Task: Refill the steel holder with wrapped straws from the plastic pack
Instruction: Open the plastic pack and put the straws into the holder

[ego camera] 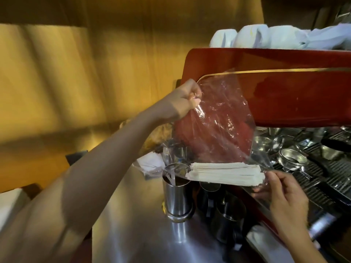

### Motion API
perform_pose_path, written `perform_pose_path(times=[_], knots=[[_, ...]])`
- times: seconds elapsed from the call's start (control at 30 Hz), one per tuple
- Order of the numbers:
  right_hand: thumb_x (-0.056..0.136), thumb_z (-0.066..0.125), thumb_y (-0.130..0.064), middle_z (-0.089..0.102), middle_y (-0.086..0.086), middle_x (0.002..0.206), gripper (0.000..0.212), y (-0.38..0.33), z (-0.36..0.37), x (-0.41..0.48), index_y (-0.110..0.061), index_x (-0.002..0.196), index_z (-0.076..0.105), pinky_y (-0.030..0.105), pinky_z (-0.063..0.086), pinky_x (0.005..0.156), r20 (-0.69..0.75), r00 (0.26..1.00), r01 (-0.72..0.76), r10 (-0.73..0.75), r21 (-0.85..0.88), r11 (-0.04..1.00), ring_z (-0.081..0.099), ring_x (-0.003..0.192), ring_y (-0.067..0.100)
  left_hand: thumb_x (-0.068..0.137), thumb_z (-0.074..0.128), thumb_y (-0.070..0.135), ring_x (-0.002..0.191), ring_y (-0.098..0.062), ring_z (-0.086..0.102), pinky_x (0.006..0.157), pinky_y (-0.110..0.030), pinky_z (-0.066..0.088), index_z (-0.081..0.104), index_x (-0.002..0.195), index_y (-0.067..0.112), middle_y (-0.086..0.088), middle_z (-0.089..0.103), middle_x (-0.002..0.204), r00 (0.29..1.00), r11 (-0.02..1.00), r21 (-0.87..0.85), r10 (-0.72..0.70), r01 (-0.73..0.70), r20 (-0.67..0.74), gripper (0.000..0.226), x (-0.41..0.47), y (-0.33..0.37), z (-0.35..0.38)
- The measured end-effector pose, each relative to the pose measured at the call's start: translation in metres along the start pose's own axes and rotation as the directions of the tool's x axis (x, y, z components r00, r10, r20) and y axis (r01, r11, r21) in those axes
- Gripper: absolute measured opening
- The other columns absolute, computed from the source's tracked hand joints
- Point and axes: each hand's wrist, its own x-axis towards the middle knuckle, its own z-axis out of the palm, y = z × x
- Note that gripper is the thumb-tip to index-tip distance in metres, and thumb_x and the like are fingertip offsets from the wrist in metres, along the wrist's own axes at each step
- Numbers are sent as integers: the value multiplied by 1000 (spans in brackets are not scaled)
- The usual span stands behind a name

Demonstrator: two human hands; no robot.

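Head view: we hold the plastic pack (pixel 214 120) over the steel holder (pixel 177 194).
Left hand (pixel 187 99) fingers pinch its top; right hand (pixel 284 196) fingers grip the bottom corner beside the wrapped straws (pixel 224 173); holder stands on worktop (pixel 133 224) below.

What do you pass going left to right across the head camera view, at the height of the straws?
Steel holder → bundle of wrapped straws inside the plastic pack → right hand → espresso machine drip grate.
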Motion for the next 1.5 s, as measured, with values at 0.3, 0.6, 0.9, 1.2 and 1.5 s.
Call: perform_pose_path(times=[0.3, 0.6, 0.9, 1.2, 1.5], knots=[[93, 45, -15, 62, 21, 71, 20, -26, 10, 24, -23, 78, 56, 9, 45, 41, 111, 991, 84, -76, -71, 994, 63, 55, 23, 94, 49, 9, 64, -13, 37, 61, -28, 33, 47, 81, 21, 4, 39, 74, 991, 994, -100, -66, 55, -118, 18, -11, -29, -18], [93, 46, -18, 61, 12, 62, 18, -32, 36, 49, -22, 79, 55, 8, 42, 39, 266, 960, 140, -91, -171, 975, 62, 46, 10, 93, 51, 12, 66, -8, 44, 61, -17, 38, 51, 83, 20, 4, 48, 76, 949, 980, -118, -184, 158, -256, 13, -35, -73, -27], [92, 50, -22, 62, 10, 64, 14, -43, 61, 82, -15, 82, 57, 14, 48, 41, 335, 938, 163, -87, -206, 965, 60, 45, 7, 89, 59, 9, 63, -11, 51, 64, -24, 43, 55, 79, 21, -1, 55, 70, 874, 941, -287, -285, 178, -393, 15, -62, -109, -32], [78, 69, -15, 58, -1, 72, 13, -20, 73, 65, -16, 89, 61, 19, 48, 42, 389, 916, -121, 98, 36, 992, 60, 57, 10, 88, 60, 18, 56, 0, 58, 57, -16, 46, 60, 81, 20, 0, 63, 70, 809, 913, -337, -370, 228, -457, 8, -93, -137, -28], [78, 68, -9, 67, 2, 80, 12, -1, 79, 63, -20, 74, 71, 27, 46, 55, 362, 916, -212, 172, 75, 974, 57, 67, 15, 71, 68, 38, 86, -8, 63, 76, -20, 45, 67, 93, 20, 0, 68, 92, 839, 848, -449, -443, 280, -315, 28, -118, -145, -20]])
